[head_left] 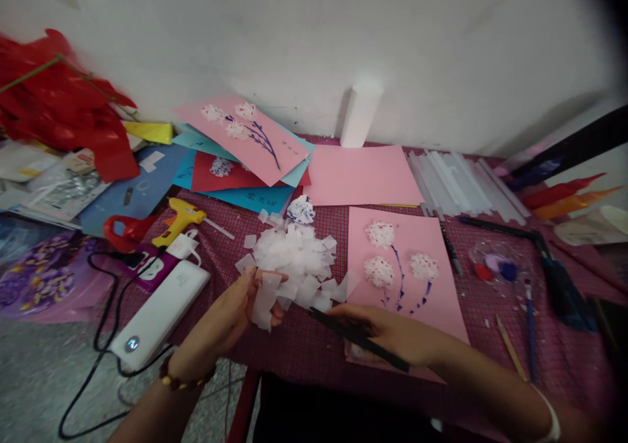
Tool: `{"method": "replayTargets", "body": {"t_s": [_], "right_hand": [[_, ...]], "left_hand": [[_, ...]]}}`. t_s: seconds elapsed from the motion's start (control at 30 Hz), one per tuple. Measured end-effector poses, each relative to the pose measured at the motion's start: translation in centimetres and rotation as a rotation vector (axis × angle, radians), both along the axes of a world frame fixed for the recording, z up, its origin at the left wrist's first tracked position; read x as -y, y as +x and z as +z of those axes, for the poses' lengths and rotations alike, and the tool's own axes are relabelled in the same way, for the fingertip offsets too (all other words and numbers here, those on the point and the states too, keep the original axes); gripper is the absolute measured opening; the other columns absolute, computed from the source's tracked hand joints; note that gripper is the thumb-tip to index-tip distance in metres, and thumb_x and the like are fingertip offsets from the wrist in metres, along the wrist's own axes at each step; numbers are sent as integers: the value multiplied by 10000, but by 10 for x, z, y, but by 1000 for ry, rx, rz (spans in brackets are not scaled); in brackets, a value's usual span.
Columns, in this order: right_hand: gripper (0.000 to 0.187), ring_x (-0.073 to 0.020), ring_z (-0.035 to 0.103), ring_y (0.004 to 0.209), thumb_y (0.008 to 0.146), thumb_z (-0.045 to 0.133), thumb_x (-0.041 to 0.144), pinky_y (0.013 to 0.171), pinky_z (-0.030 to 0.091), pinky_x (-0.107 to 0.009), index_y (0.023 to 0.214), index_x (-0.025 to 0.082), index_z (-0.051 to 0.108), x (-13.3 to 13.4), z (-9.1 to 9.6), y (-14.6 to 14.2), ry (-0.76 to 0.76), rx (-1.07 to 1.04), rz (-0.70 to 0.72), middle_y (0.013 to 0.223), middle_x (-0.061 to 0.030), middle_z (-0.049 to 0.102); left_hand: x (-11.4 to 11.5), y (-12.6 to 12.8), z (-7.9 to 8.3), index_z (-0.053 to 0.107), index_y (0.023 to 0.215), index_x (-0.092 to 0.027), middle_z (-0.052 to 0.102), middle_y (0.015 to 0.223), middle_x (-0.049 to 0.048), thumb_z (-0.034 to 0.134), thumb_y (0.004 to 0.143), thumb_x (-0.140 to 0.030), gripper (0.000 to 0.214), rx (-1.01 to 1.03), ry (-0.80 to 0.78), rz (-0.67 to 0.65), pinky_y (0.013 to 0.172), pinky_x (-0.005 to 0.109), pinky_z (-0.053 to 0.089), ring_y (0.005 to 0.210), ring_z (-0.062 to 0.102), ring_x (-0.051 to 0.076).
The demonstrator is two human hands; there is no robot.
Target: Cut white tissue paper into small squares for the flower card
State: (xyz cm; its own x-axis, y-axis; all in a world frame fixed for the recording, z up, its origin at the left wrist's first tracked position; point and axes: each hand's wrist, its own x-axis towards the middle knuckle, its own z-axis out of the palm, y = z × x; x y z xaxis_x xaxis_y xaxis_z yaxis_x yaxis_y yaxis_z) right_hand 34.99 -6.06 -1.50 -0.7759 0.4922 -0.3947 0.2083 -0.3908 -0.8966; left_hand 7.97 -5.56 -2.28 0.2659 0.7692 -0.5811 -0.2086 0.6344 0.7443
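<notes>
My left hand (245, 302) is closed on thin white paper pieces (265, 302), which hang over its fingers. Just beyond it lies a heap of similar white squares (294, 253) on the red checked cloth. My right hand (397, 332) grips a long, flat black object (360, 339), seen nearly edge-on; its exact kind is unclear. This hand is over the lower part of a pink sheet (441, 286) bearing three white puffy flowers and purple painted stems. A crumpled white-and-blue paper ball (301, 209) sits at the heap's far side.
Leftward are a yellow glue gun (179, 222), a white power bank (159, 315) and black cables. Decorated cards (245, 139) and a blank pink sheet (363, 175) lie toward the wall. Glue sticks (461, 184), paint pots (495, 266) and a paintbrush (530, 332) are on the right.
</notes>
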Motion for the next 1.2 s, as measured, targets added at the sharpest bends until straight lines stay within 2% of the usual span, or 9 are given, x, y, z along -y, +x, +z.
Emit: {"method": "replayTargets", "body": {"t_s": [0.17,0.27,0.43,0.53,0.67,0.73,0.83,0.97,1.2], "right_hand": [[586,-280,577,1006,761,688,374,842,480,-403,1277,126,564,-4,-6,-4,0,9,1,946,-94,628],[598,-248,591,945,777,675,392,786,494,-359,1308,151,542,-5,-7,-4,-1,18,12,946,-75,630],[584,-256,581,1026,799,679,342,860,484,-363,1339,178,527,-8,-4,3,162,111,53,1090,-90,641],[583,-262,582,1054,797,693,344,907,474,-381,1337,199,529,-8,-1,7,212,152,69,1099,-77,657],[604,-267,578,1105,795,680,320,969,445,-387,1354,167,509,-8,6,12,226,133,46,1225,-107,624],[602,-273,557,1152,811,644,303,1001,422,-393,1371,146,489,-8,9,13,224,112,29,1273,-130,598],[601,-284,541,1174,817,624,314,1009,409,-410,1371,130,483,-7,11,14,191,74,5,1289,-150,584],[638,-281,569,1081,799,643,372,922,452,-405,1357,108,484,-3,6,15,154,53,-14,1218,-159,602],[686,-250,579,951,805,604,400,850,469,-368,1344,3,455,-2,10,9,134,64,7,1098,-164,599]], "left_hand": [[-3,0,0,681,1072,-133,692,634,88,470,814,-689,648,17,-2,-29,577,309,509,569,645,205],[-9,0,4,705,1022,-116,693,634,97,545,783,-663,618,59,-39,-59,578,302,517,559,642,196],[-19,-2,4,748,830,-128,674,593,61,726,725,-375,269,39,-16,-105,484,223,458,476,576,130],[-28,-3,3,748,711,-134,625,528,27,753,687,-305,173,-36,35,-112,401,188,362,409,490,88],[-46,-5,12,762,846,-149,624,535,17,695,760,-371,247,-111,152,-99,372,190,316,382,451,75],[-53,-6,18,733,1010,-166,724,792,82,626,814,-464,372,-94,185,-89,366,197,326,396,467,66],[-56,-3,22,661,1156,-160,677,1147,184,451,854,-639,604,-25,136,-129,363,217,362,424,523,78],[-51,5,20,657,1122,-118,659,1150,207,306,809,-771,805,5,93,-178,339,228,361,421,551,101],[-35,18,32,662,1075,-124,674,1035,131,313,821,-761,769,55,12,-167,471,253,476,563,615,152]]}}
